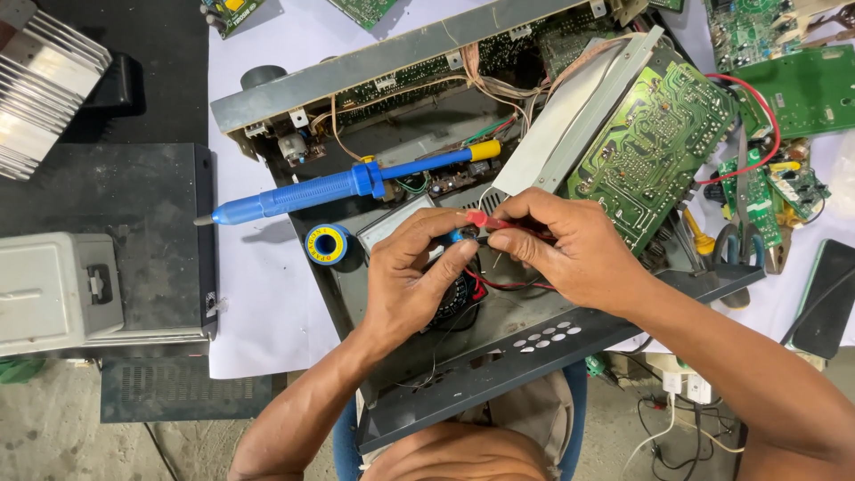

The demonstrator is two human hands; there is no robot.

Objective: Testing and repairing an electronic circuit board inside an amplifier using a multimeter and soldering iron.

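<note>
Head view, person seated at an opened electronics chassis (499, 356). The left hand (411, 283) and the right hand (570, 245) meet over the middle of the chassis, above a small black round-faced part (456, 298) with red leads.

The left hand's fingers (436, 233) are curled and closed about a small blue component (457, 235), which sits pinched between thumb and forefinger at the centre of the frame. The right hand's fingers (512, 207) are pinched shut on a slim red-handled probe (481, 218), its tip laid against or just beside the blue component (contact itself is too small to confirm). Neither hand is released or spread.

To do this step well, in my judgement, the left hand should brace against the chassis so the component stays motionless, while the right hand keeps the probe low and steady, clear of the thin red wire (494, 285) looping beneath.

Surroundings: a blue desoldering pump (338, 185) lies at 11 o'clock from the hands, its yellow end pointing toward 2 o'clock; a solder reel (327, 244) rests just beside the chassis at 9 o'clock; a green circuit board (655, 142) stands tilted at 2 o'clock. White paper covers the surface (258, 294).
</note>
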